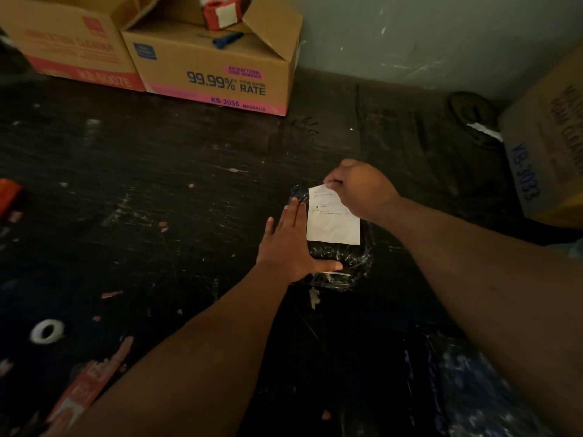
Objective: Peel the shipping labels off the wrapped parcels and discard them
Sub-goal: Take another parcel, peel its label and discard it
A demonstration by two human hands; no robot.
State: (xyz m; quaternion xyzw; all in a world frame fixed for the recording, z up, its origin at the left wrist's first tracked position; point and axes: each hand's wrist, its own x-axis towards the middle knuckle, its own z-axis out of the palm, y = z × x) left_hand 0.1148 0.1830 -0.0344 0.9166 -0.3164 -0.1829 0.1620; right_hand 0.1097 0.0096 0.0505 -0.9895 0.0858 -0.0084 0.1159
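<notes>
A dark, scuffed floor point(157, 200) fills most of the frame, littered with small scraps of paper and tape. Along the upper left stand two cardboard boxes side by side: a closed one point(69, 42) in the corner and, just to its right, an open box point(214, 74) printed with "99.99% RATE", its flaps up and a red-and-white item showing inside. A third cardboard box point(549, 146) sits at the right edge, against the pale wall point(426, 33).

At centre right of the frame lies the wrapped parcel point(339, 263), black and glossy under plastic film, flat on the floor. Another dark wrapped bundle point(467, 389) lies at the lower right, partly behind the right forearm.

The left hand point(287, 244) lies flat on the parcel's left edge, fingers straight and together, thumb stretched along the lower side, pressing it down. The right hand point(359, 190) reaches in from the right and pinches the top corner of the white shipping label point(331, 225), which covers the parcel's upper half.

A white tape roll point(47, 331) rests at the lower left, with a red-and-white strip point(85, 392) below it.
</notes>
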